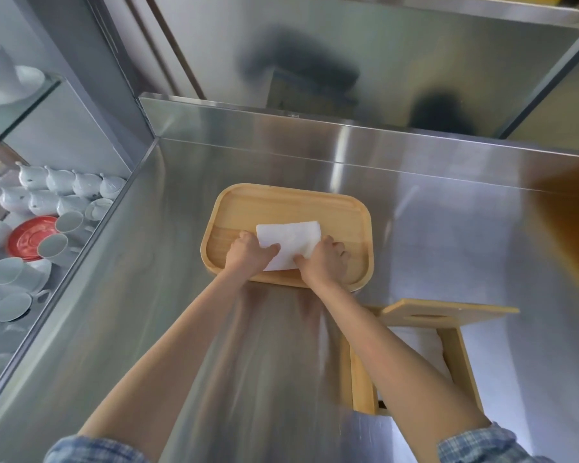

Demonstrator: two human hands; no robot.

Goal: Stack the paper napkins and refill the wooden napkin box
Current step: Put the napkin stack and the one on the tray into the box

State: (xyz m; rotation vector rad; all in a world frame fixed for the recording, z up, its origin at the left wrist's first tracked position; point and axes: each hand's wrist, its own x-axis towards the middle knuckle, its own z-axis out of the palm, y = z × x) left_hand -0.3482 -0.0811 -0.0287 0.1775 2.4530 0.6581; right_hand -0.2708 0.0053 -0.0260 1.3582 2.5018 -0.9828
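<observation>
Brushed stainless bench [465,235] fills the centre; soft glare streaks run along the grain. Raised steel backsplash [315,128] borders it at 12 o'clock, with a steel wall panel [248,38] above carrying blurred dark reflections. Steel shelf edge [515,8] at 1 o'clock. At 9 o'clock, a glass-shelved cabinet [20,105] holds white cups [67,222], lidded white pots [61,180] and one red saucer [27,238].

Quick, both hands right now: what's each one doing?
Left hand: closed on the left edge of the napkin stack, on the wooden tray.
Right hand: closed on the stack's right edge.
</observation>
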